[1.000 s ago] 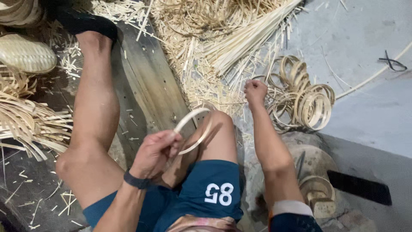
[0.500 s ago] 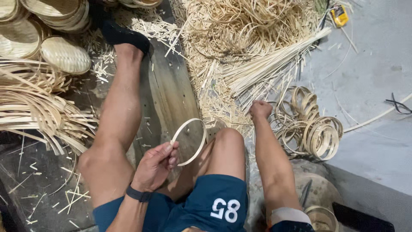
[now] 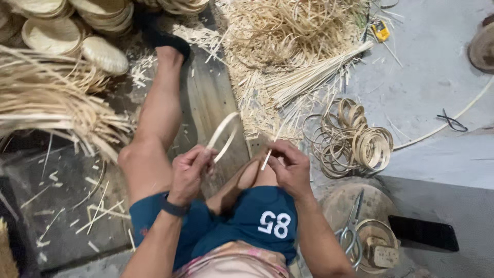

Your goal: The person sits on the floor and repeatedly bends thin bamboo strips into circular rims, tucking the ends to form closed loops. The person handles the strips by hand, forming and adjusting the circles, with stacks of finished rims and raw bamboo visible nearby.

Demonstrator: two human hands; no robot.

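Observation:
I sit on the floor with my legs out over a worn wooden board (image 3: 208, 100). My left hand (image 3: 189, 172) pinches the near edge of a thin bamboo ring (image 3: 222, 135), which stands tilted above my right knee. My right hand (image 3: 290, 167) is drawn in close to it and pinches a short pale bamboo sliver (image 3: 267, 154) between thumb and fingers. The two hands are a hand's width apart. A dark watch band sits on my left wrist.
A pile of finished bamboo rings (image 3: 355, 141) lies to the right. Long bamboo strips (image 3: 309, 77) and shavings cover the floor ahead. Woven baskets (image 3: 56, 33) stack at top left. Scissors (image 3: 350, 231) rest on a round stump at lower right, beside a dark flat phone (image 3: 424, 232).
My right hand has come back from the ring pile to my lap, now pinching a sliver. The left hand stays on the ring, which has tipped more edge-on. The view shifted.

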